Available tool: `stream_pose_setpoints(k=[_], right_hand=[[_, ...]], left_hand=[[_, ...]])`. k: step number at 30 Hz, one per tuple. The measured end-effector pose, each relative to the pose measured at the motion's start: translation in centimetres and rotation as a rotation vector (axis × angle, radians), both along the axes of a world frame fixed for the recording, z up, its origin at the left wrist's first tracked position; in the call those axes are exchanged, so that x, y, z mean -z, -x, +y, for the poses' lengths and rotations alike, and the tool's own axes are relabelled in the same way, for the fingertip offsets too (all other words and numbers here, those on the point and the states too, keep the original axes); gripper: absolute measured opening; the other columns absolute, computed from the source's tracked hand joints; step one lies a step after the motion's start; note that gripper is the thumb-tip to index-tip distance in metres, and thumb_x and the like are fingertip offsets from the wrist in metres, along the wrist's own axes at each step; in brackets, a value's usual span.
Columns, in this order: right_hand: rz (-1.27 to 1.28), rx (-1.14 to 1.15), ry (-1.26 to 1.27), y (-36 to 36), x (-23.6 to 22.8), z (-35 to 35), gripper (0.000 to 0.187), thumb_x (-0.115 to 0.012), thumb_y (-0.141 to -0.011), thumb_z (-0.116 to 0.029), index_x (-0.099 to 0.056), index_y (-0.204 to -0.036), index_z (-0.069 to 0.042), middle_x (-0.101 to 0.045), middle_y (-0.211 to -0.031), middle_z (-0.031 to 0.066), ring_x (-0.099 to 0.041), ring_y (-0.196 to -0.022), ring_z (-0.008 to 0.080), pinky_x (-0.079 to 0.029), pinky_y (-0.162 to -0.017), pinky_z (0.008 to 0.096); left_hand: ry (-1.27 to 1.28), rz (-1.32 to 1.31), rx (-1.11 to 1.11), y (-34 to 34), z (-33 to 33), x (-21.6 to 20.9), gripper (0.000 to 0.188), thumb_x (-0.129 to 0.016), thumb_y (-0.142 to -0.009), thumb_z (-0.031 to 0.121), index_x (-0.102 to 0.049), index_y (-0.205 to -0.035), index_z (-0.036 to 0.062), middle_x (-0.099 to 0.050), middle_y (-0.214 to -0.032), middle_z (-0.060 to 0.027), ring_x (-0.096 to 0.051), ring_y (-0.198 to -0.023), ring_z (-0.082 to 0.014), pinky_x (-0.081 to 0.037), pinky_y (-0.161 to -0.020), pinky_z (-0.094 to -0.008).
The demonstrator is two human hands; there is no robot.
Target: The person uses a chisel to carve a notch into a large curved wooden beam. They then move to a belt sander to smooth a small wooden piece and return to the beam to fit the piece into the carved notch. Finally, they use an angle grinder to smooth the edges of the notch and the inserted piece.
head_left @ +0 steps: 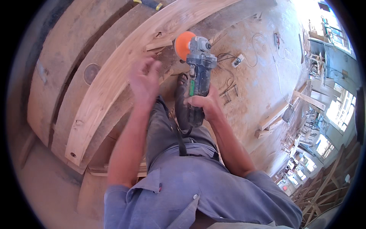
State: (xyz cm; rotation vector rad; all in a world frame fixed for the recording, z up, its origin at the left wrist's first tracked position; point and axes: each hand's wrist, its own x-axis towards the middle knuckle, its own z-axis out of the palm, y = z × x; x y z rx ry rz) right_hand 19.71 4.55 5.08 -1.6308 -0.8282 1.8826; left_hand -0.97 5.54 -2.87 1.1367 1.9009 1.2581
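Note:
My right hand [204, 102] is wrapped round the body of a dark angle grinder [200, 78], held upright in front of my legs. An orange disc [184, 46] is fitted on its head and faces left. My left hand [145, 78] is raised beside a long curved plank [110, 78], blurred by motion. Its fingers look loosely bent and apart, and nothing shows in them. Whether it touches the plank's edge I cannot tell. The plank is pale bare wood with a few knots and a small dark hole near its lower end.
Older, dusty curved boards [70, 49] lie left of the plank. A yellow-and-black tool handle [150, 4] lies at the top. On the dusty floor are a white socket block [238, 61] with cords, dark metal pieces [230, 93] and timber pieces [272, 120]. Benches and windows line the right.

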Motion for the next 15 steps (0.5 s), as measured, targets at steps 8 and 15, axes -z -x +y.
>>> stream_pose_setpoints(k=[8, 15], right_hand=[[0.073, 0.008, -0.031, 0.5, -1.7, -1.6, 0.048, -0.078, -0.064, -0.007, -0.066, -0.11, 0.0, -0.07, -0.094, 0.006, -0.068, -0.081, 0.0165, -0.056, -0.076, 0.0319], [0.1, -0.083, -0.069, 0.8, -3.4, -1.3, 0.049, -0.077, -0.067, -0.009, -0.064, -0.113, -0.001, -0.069, -0.094, 0.0062, -0.07, -0.082, 0.0182, -0.058, -0.077, 0.0335]], left_hand=[[0.401, -1.451, 0.2, -6.0, -3.7, -7.5, 0.046, -0.059, -0.108, 0.041, -0.067, -0.123, -0.0028, -0.071, -0.107, -0.0076, -0.067, -0.095, -0.0166, -0.055, -0.086, -0.0332], [0.443, -1.566, 0.216, -5.1, -3.6, -8.4, 0.044, -0.055, -0.104, 0.038, -0.064, -0.127, 0.0018, -0.072, -0.113, -0.0132, -0.071, -0.097, -0.0225, -0.057, -0.086, -0.036]])
